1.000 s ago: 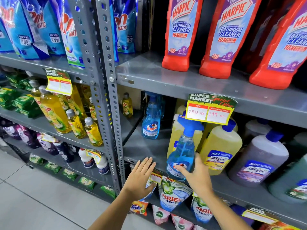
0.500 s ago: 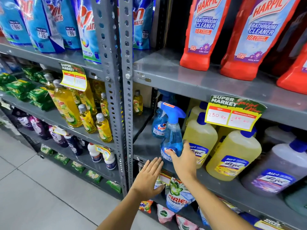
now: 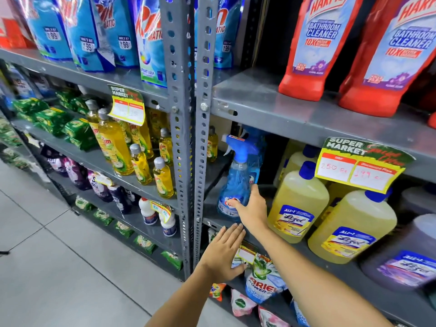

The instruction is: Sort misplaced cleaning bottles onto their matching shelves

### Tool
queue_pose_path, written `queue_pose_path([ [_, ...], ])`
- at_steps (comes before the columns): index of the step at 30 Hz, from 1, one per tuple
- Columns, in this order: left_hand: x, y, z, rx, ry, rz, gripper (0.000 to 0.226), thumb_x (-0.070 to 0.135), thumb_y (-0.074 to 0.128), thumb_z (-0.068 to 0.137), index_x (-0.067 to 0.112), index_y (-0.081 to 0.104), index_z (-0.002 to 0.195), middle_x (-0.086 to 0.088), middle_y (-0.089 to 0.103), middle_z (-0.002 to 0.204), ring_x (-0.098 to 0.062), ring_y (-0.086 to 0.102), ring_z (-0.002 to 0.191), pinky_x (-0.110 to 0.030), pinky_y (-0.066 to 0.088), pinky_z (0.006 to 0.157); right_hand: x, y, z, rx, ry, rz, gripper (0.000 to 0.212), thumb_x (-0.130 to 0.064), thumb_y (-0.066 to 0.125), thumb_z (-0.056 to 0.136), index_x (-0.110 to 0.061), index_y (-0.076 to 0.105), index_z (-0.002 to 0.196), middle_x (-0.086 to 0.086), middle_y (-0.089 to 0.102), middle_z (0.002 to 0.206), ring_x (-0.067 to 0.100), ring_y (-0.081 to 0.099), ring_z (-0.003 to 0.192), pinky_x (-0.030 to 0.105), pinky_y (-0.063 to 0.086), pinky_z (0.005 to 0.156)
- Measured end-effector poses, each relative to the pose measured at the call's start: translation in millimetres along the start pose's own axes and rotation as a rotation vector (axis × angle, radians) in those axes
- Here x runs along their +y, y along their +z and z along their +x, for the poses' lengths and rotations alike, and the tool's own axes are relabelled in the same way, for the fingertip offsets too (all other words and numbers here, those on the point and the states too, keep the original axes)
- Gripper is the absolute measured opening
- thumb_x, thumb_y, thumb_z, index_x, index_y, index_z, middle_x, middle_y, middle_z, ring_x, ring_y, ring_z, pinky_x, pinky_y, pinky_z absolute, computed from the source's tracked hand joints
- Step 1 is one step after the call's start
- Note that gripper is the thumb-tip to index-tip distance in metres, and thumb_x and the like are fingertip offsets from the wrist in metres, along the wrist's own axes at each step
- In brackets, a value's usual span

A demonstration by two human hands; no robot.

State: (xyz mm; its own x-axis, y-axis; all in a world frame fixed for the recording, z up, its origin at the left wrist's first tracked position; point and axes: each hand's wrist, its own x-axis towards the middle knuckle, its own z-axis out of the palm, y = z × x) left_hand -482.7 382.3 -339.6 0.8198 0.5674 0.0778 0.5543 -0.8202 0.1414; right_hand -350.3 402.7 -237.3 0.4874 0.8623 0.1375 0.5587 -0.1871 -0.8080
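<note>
- Standing upright at the left end of the middle shelf (image 3: 278,234) is a blue spray bottle (image 3: 233,185), its trigger head pointing left toward the perforated grey upright (image 3: 203,147); another blue sprayer (image 3: 256,161) is sitting just behind it, so this looks like the corner where that kind belongs.
- Wrapping around the lower body of the spray bottle is the right hand (image 3: 251,208), thumb across the label and fingers curling round the far side. The grip is low, probably to keep the tall bottle from tipping as it is being seated.
- Whether the base is already bearing on the shelf I cannot tell, since the hand is covering it.
- Hovering flat at the shelf's front lip is the left hand (image 3: 224,253), fingers straight and close together, holding nothing; its tips are near the edge, and it seems to be steadying the person's reach rather than helping with the bottle.
- Crowding the shelf just to the right are yellow Lizol jugs (image 3: 299,204), close beside the gripping hand, which is likely why the bottle is being tucked into the narrow gap by the upright.
- Hanging off the shelf above is a price tag (image 3: 361,166), with red Harpic bottles (image 3: 313,48) lined up higher still.
- Filling the next bay to the left are yellow dish-liquid bottles (image 3: 115,147), well apart from the work.
</note>
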Motion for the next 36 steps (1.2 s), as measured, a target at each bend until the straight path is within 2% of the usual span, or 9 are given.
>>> queue_pose_path([
  [4, -1, 2, 0, -0.007, -0.005, 0.009, 0.088, 0.060, 0.037, 0.093, 0.009, 0.003, 0.156, -0.005, -0.004, 0.164, -0.020, -0.014, 0.149, -0.046, -0.013, 0.119, 1, 2, 1, -0.008, -0.022, -0.020, 0.062, -0.027, 0.079, 0.080, -0.012, 0.047, 0.131, 0.011, 0.067, 0.124, 0.029, 0.064, 0.114, 0.038, 0.054, 0.091],
  [10, 1, 2, 0, -0.013, -0.015, 0.009, 0.089, 0.062, 0.034, 0.093, 0.010, -0.001, 0.156, -0.004, -0.006, 0.164, -0.019, -0.017, 0.149, -0.042, -0.009, 0.121, 0, 1, 6, -0.039, -0.026, -0.077, 0.071, -0.032, 0.078, 0.080, -0.014, 0.042, 0.139, 0.011, 0.064, 0.128, 0.029, 0.062, 0.116, 0.040, 0.054, 0.093],
  [17, 4, -3, -1, -0.036, -0.019, 0.021, 0.091, 0.064, 0.032, 0.092, 0.010, -0.002, 0.156, -0.005, -0.011, 0.163, -0.019, -0.019, 0.148, -0.042, -0.013, 0.120, 6, -7, 13, -0.093, 0.001, -0.135, 0.080, -0.034, 0.079, 0.079, -0.015, 0.038, 0.145, 0.010, 0.061, 0.134, 0.027, 0.060, 0.121, 0.041, 0.052, 0.097],
  [22, 6, -5, -5, -0.041, -0.026, -0.030, 0.090, 0.066, 0.026, 0.090, 0.011, -0.001, 0.156, -0.002, -0.011, 0.163, -0.017, -0.020, 0.148, -0.042, -0.008, 0.121, 3, -6, 9, -0.101, -0.004, -0.138, 0.086, -0.036, 0.079, 0.079, -0.016, 0.033, 0.149, 0.009, 0.060, 0.136, 0.027, 0.059, 0.122, 0.040, 0.052, 0.097],
  [36, 6, -14, -7, -0.079, -0.019, 0.042, 0.089, 0.066, 0.028, 0.092, 0.012, -0.003, 0.156, -0.003, -0.012, 0.163, -0.019, -0.019, 0.148, -0.042, -0.017, 0.119, -3, -8, 2, -0.101, -0.012, -0.155, 0.085, -0.037, 0.076, 0.083, -0.014, 0.029, 0.149, 0.012, 0.060, 0.136, 0.029, 0.059, 0.122, 0.039, 0.052, 0.096],
])
